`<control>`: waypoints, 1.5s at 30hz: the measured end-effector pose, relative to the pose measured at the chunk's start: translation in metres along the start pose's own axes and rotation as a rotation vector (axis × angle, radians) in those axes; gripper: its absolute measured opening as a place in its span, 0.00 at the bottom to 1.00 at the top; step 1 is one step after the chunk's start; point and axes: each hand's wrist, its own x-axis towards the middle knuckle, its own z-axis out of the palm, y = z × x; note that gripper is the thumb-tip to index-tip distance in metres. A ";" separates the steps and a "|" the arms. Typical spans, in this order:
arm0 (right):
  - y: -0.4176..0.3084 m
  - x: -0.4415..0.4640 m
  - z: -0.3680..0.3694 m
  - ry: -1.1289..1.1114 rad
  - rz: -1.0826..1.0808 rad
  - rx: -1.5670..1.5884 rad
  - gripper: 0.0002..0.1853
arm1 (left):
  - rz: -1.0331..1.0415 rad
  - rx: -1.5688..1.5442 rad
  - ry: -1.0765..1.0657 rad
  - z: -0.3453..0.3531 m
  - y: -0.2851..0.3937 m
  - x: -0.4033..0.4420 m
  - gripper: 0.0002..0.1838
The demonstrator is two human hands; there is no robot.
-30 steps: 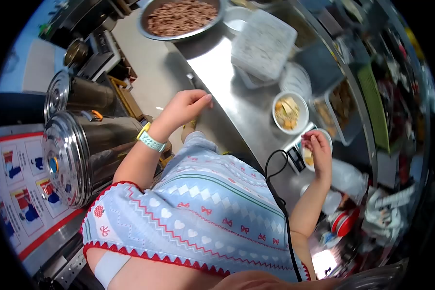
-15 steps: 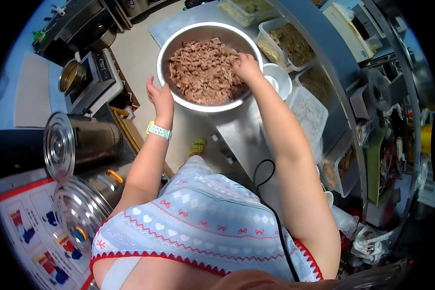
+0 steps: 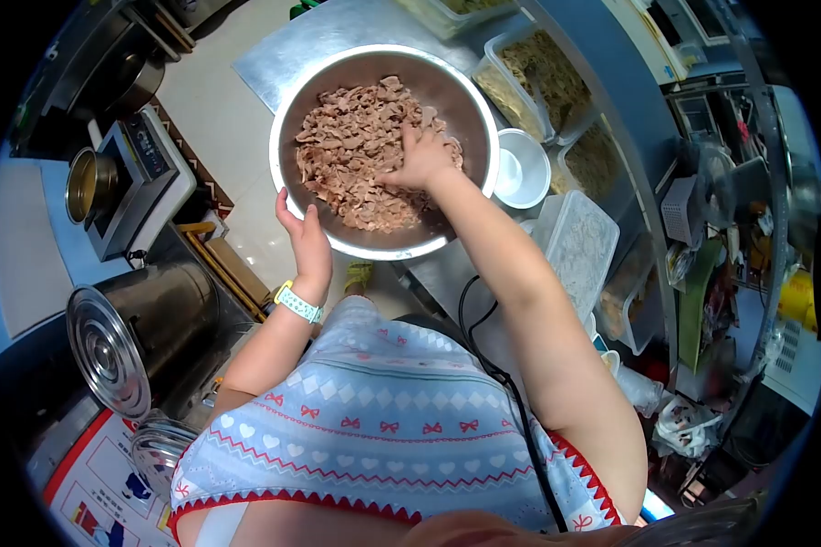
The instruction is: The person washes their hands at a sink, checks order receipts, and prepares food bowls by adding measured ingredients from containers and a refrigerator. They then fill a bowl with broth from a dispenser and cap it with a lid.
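Observation:
A large steel bowl [image 3: 285, 146] full of sliced brown meat [image 3: 351, 137] stands on the metal counter. My right hand [image 3: 424, 162] rests on the meat inside the bowl, palm down with the fingers spread; the fingertips reach into the pieces. At the bowl's lower left rim is my left hand [image 3: 308, 242], its thumb and fingers apart beside the outer wall, holding nothing. A patterned watch band [image 3: 298, 303] circles the left wrist.
White bowls [image 3: 522, 169] stand right of the steel bowl, near a lidded plastic box [image 3: 579, 246]. Food tubs [image 3: 543, 77] line the back right. At left are a tall steel pot [image 3: 178, 305] and a small pot [image 3: 91, 187]. A black cable [image 3: 518, 401] hangs over the apron.
The view has turned toward the steel bowl. My right hand went from near the small bowls into the meat, then further toward its middle. My left hand has come to the bowl's rim.

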 end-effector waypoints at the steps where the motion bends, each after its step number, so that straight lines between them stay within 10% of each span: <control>1: -0.007 -0.010 -0.005 -0.089 -0.028 -0.055 0.62 | -0.011 -0.002 0.014 0.002 0.001 0.001 0.29; 21: -0.001 0.009 0.036 0.242 -0.033 0.133 0.21 | -0.003 0.018 -0.066 -0.003 0.008 -0.002 0.31; 45: 0.033 -0.066 -0.065 0.575 -0.235 0.613 0.20 | 0.036 0.079 -0.113 -0.009 -0.007 -0.012 0.31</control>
